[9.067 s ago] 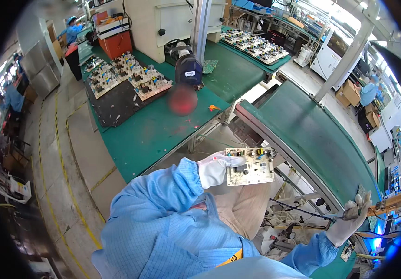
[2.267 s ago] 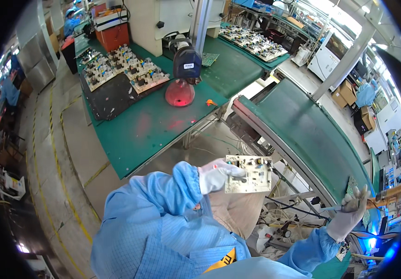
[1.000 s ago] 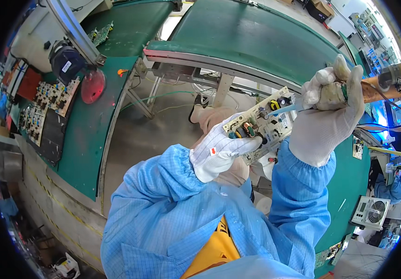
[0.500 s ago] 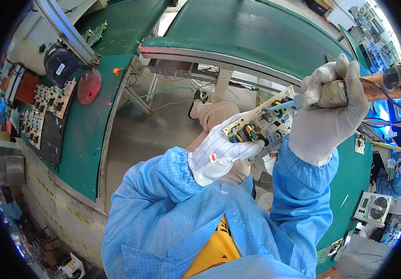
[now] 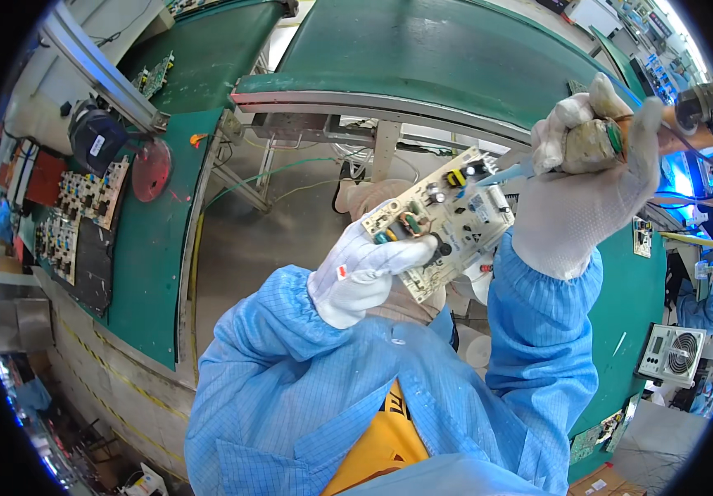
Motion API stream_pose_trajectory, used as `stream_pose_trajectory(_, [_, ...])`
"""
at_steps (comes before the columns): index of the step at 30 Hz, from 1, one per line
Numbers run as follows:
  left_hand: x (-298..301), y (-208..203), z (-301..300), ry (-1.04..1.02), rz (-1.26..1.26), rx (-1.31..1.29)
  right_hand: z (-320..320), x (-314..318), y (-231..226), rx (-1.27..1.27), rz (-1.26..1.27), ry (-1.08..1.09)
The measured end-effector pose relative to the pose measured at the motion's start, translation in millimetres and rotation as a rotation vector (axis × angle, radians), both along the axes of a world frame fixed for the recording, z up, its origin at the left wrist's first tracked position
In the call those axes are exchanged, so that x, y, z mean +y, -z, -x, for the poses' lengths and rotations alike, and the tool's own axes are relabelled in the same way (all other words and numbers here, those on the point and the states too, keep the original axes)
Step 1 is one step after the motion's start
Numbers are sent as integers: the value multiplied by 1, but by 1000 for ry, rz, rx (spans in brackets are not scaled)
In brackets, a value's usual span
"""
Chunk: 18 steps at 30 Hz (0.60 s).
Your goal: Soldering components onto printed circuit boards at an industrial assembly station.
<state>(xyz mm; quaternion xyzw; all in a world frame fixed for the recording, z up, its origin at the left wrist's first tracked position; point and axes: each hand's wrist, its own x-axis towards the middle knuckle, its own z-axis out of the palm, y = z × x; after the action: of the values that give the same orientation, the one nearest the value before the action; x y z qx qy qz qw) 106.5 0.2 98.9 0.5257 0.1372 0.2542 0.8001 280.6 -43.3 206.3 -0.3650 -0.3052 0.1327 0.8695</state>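
Green conveyor (image 5: 456, 58) behind, boards (image 5: 76, 215) on left bench. Left hand (image 5: 365, 269) clamped on circuit board (image 5: 443, 219), held mid-air. Right hand (image 5: 579, 198) fisted around tool (image 5: 592, 145), tip touching board; nothing between.

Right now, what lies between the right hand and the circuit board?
In the head view, only the tool's blue nozzle bridges from right hand to circuit board.

I note the right hand (image 5: 588, 178), low and far out to the side nine seconds back, is now raised beside the circuit board (image 5: 443, 219). Its tool (image 5: 592, 140) tip now touches the board's upper edge. The left hand (image 5: 369, 269) has brought the board closer, tilted. The view has swung toward the green conveyor (image 5: 456, 58).
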Motion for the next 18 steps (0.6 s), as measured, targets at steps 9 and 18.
stream_pose_trajectory(9, [-8, -5, 13, -123, 133, 265, 6, 6, -3, -125, 75, 28])
stream_pose_trajectory(18, [-2, 0, 19, -13, -201, 30, 0, 4, 4, -215, 87, 42])
